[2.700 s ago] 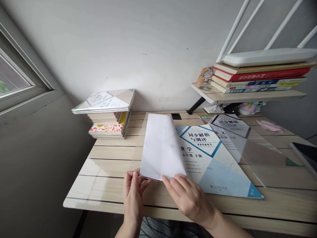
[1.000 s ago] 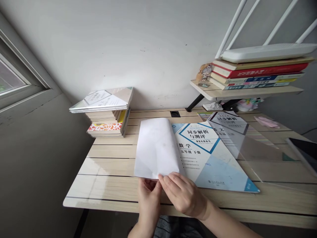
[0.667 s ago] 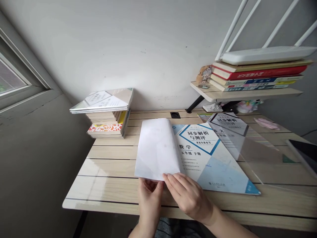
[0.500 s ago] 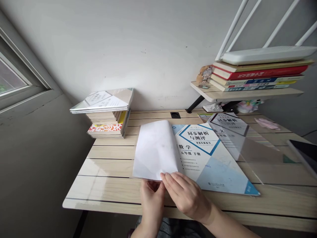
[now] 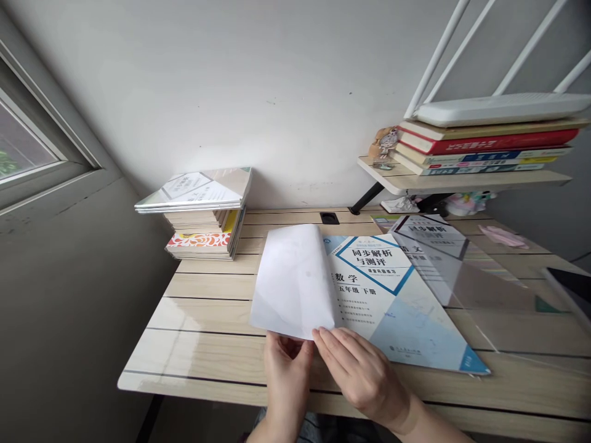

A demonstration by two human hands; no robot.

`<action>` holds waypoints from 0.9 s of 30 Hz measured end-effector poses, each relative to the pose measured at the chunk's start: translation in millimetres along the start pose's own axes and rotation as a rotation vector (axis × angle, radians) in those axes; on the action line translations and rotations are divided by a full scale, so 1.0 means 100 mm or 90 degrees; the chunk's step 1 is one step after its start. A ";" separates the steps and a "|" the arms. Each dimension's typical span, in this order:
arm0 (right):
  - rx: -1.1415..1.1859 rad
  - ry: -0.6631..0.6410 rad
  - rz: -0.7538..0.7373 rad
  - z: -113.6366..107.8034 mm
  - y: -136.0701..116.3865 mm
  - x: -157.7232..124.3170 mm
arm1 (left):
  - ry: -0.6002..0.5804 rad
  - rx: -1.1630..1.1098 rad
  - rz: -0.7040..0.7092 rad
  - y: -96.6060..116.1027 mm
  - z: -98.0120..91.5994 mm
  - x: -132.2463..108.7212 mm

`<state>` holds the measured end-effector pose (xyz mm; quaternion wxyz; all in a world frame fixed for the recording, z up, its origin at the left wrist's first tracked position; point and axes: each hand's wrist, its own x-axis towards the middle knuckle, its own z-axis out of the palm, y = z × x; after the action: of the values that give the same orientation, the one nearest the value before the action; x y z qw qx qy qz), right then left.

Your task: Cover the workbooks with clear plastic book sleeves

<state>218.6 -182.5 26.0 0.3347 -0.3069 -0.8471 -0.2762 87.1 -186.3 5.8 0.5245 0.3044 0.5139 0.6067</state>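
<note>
A blue-and-white workbook [image 5: 397,301] lies flat on the wooden desk [image 5: 203,320]. A white sheet [image 5: 295,280] is folded over the book's left part. My left hand [image 5: 287,375] pinches the sheet's near bottom edge from below, thumb on top. My right hand [image 5: 362,369] lies beside it, fingers flat and together, pressing the sheet's lower right corner onto the cover. A clear plastic cover [image 5: 462,271] rests over the book's right side and over a second book behind.
A stack of books [image 5: 203,212] stands at the desk's back left. A raised shelf [image 5: 462,178] at the back right carries several books and a white router. A dark tablet edge [image 5: 570,289] shows at far right. A window is on the left.
My left hand has shifted right along the sheet's bottom edge, close beside my right hand. The sheet lies flatter on the cover than before.
</note>
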 end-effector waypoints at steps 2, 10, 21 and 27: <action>0.001 -0.011 0.009 -0.01 0.01 -0.01 | 0.003 -0.005 -0.002 0.01 0.00 0.00; -0.007 -0.009 -0.015 -0.01 0.01 -0.06 | -0.003 0.022 0.004 -0.02 0.01 -0.01; 0.000 -0.002 -0.015 0.00 -0.01 -0.05 | -0.011 0.104 -0.033 0.06 0.02 -0.01; 0.006 0.002 0.008 0.00 -0.01 -0.05 | -0.039 0.017 -0.035 -0.01 0.03 -0.03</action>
<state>221.1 -184.7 21.9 0.3392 -0.3105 -0.8457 -0.2707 90.4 -188.5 6.5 0.5525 0.3156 0.5135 0.5757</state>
